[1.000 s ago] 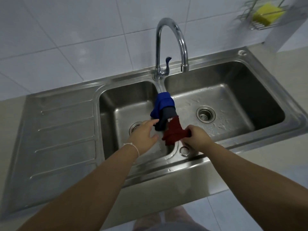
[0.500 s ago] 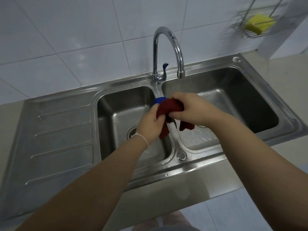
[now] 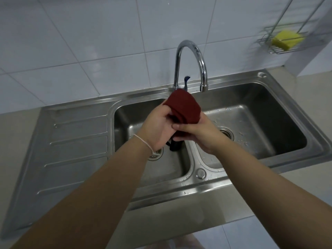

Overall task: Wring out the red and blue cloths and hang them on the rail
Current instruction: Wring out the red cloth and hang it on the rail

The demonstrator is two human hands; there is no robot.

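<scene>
Red cloth (image 3: 185, 106), one piece, is bunching above the two-basin sink (image 3: 269, 81). Left hand (image 3: 159, 126) and right hand (image 3: 199, 133) are both gripping it, fingers curling closed.

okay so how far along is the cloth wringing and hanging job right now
Nothing looks finished. In hand: the left hand and right hand both grip the bunched red cloth above the divider of the sink. A dark end hanging below the hands may be the blue cloth. Left: hanging both; no rail is in view.
</scene>
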